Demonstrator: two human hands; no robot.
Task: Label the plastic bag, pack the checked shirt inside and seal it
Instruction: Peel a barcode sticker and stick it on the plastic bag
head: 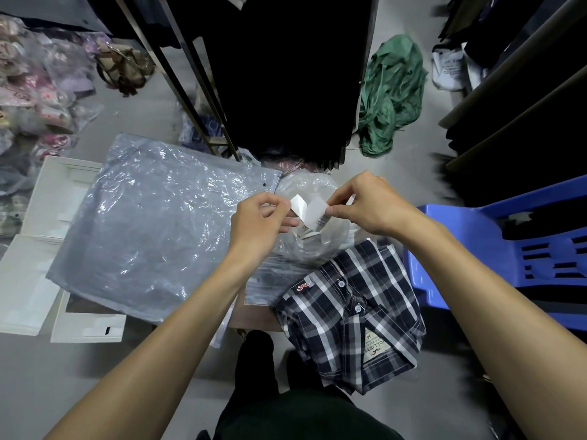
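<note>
A folded navy-and-white checked shirt (349, 315) lies low in the middle, collar label facing me. Left of it a stack of clear plastic bags (149, 227) lies flat and crinkled. Above the bags both hands pinch a small white sticker label (313, 211). My left hand (260, 220) holds a curled white strip at the label's left edge, and my right hand (368, 203) grips its right edge with printed text showing. A smaller crumpled clear bag (317, 246) sits just beneath the hands.
White flat boxes (47, 258) lie to the left. A blue plastic chair (495, 249) stands on the right. A black clothing rack (286, 74) rises ahead, with a green cloth (390, 90) beyond it. Packed garments pile up at far left (35, 90).
</note>
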